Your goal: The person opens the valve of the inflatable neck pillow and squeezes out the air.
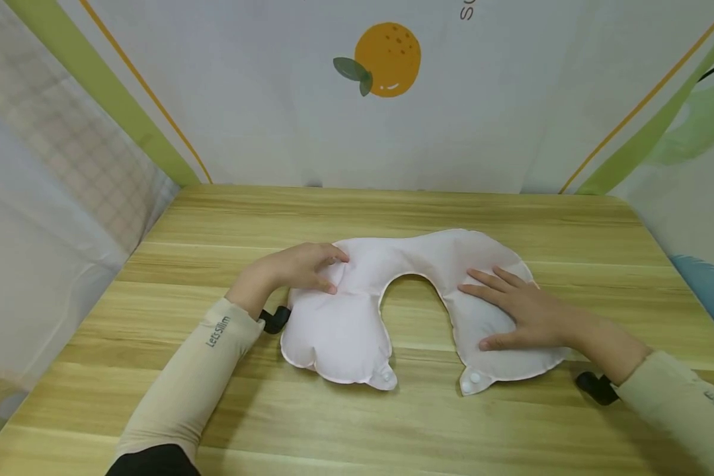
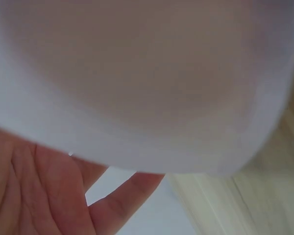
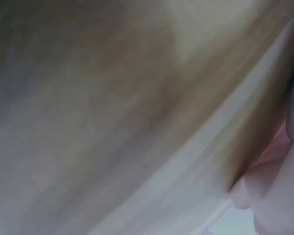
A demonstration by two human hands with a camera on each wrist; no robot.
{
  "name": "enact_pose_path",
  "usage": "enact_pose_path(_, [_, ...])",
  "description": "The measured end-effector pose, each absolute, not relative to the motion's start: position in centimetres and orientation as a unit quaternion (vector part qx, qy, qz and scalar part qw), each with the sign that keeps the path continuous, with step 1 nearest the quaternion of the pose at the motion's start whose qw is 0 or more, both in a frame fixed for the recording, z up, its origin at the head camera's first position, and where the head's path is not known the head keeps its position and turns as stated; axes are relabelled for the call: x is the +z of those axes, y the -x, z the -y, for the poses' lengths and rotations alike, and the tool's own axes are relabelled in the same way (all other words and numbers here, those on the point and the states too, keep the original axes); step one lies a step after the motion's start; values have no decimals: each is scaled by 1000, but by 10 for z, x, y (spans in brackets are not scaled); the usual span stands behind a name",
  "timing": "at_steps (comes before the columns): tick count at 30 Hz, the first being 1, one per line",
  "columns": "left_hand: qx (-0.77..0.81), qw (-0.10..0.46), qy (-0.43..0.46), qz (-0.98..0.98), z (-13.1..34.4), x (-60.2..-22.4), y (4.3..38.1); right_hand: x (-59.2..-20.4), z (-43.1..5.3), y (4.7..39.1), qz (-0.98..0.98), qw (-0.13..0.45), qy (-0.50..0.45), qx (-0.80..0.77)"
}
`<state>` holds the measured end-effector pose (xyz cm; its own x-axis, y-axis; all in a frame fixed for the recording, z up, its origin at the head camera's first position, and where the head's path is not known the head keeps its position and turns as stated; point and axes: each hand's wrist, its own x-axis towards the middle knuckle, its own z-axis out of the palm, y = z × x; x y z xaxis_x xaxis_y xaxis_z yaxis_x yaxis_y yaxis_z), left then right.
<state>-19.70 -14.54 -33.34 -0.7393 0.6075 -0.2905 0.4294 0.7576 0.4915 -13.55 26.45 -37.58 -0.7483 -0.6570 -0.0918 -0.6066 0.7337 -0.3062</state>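
Observation:
A pale pink, U-shaped inflatable neck pillow (image 1: 416,254) lies on the wooden table, its two ends pointing toward me. It looks puffed up, and each end carries a small tab with a snap button. At its left lobe, my left hand (image 1: 300,268) touches the top with thumb and fingers apart. My right hand (image 1: 526,311) lies spread across the right lobe, palm down. In the left wrist view the blurred pillow (image 2: 152,142) fills most of the picture above the left hand (image 2: 44,191). The right wrist view is mostly blur.
The wood-grain table (image 1: 333,436) extends around the pillow. Behind it hangs a white curtain (image 1: 244,99) printed with an orange, and more cloth hangs at both sides. A black wrist camera (image 1: 276,320) sits under the left wrist, another (image 1: 597,389) under the right.

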Motion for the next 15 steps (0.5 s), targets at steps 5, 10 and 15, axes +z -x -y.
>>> enact_pose_path(5, [197, 221, -287, -911, 146, -335, 198, -377, -265, 136, -926, 107, 334, -141])
enact_pose_path(10, [202, 226, -285, -909, 146, -336, 198, -378, -265, 136, -924, 112, 334, -149])
enact_pose_path(15, [203, 224, -289, -908, 146, -336, 198, -379, -265, 137, -922, 117, 333, -158])
